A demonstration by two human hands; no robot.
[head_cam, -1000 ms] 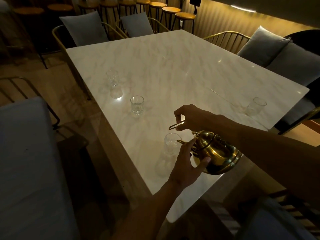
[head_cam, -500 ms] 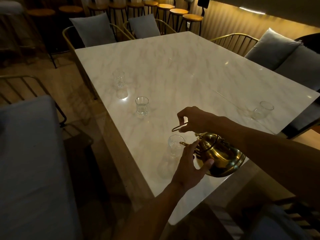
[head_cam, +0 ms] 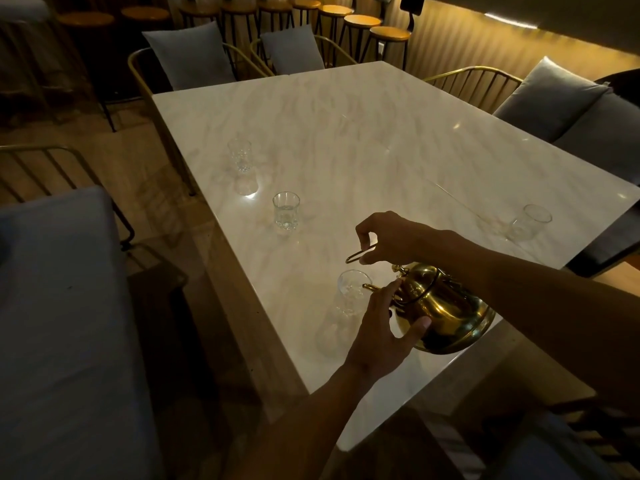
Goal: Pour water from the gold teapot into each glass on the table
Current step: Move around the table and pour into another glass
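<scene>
The gold teapot hangs tilted over the near edge of the white marble table, its spout at the rim of the nearest glass. My right hand is closed on the teapot's thin handle from above. My left hand rests against the pot's side and lid, fingers spread. A second glass with some water stands further up the left side, a third glass beyond it. One more glass sits near the right edge.
Wire-frame chairs with grey cushions ring the table. A row of wooden bar stools lines the back wall. A grey cushioned seat fills the lower left, and a sofa stands at the right.
The view has shifted slightly; the teapot stays tilted at the nearest glass with both hands in the same hold.
</scene>
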